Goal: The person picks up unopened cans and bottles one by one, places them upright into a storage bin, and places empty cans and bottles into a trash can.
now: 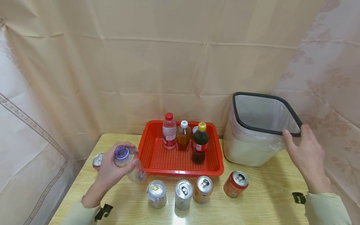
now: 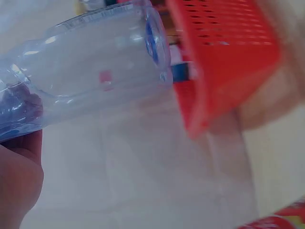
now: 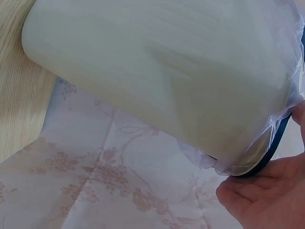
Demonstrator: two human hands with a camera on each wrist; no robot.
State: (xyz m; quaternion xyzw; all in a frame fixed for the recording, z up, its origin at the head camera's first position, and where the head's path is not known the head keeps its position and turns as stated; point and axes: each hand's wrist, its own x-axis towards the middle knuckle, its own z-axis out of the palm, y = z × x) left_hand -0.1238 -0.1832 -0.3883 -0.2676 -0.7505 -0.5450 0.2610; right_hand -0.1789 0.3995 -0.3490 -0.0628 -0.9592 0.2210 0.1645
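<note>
My left hand grips an empty-looking clear plastic bottle near its purple top, left of the red basket. In the left wrist view the clear bottle lies across the picture, its base close to the basket's side. My right hand holds the black rim of a white trash bin lined with a clear bag, thumb over the edge. From the right wrist view, the fingers sit under the rim's corner, and the bin fills most of the picture.
Inside the basket stand a red-capped bottle, a white-capped bottle and a yellow-capped dark bottle. Along the front are cans and a red can. Another can is beside my left hand.
</note>
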